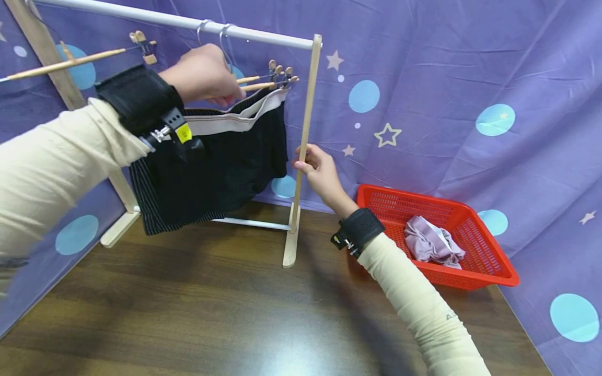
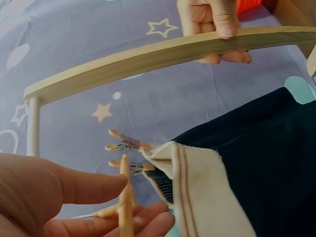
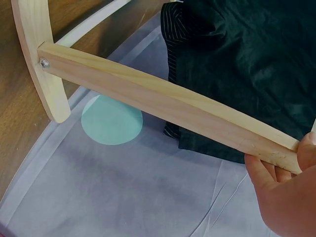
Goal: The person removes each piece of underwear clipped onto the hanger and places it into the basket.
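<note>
My left hand [image 1: 207, 73] pinches the wooden bar of a clip hanger [image 2: 126, 197] just below the rack's white top rail [image 1: 178, 20]. Black shorts [image 1: 221, 167] with a cream waistband [image 2: 192, 192] and striped trim hang from the hangers by clips [image 2: 127, 146]. In the head view, that hand covers part of the hanger bars. On the right, my right hand [image 1: 322, 169] grips the rack's wooden upright post [image 3: 163, 101], with thumb and fingers on either side of it. The hem of the shorts hangs close beside this post.
A red basket [image 1: 489, 245] holding crumpled pale pink cloth [image 1: 432, 243] stands on the wooden floor [image 1: 226, 303] at the right. Another clip hanger [image 1: 66, 63] hangs at the rack's left end. A purple patterned curtain [image 1: 423, 78] lies behind everything.
</note>
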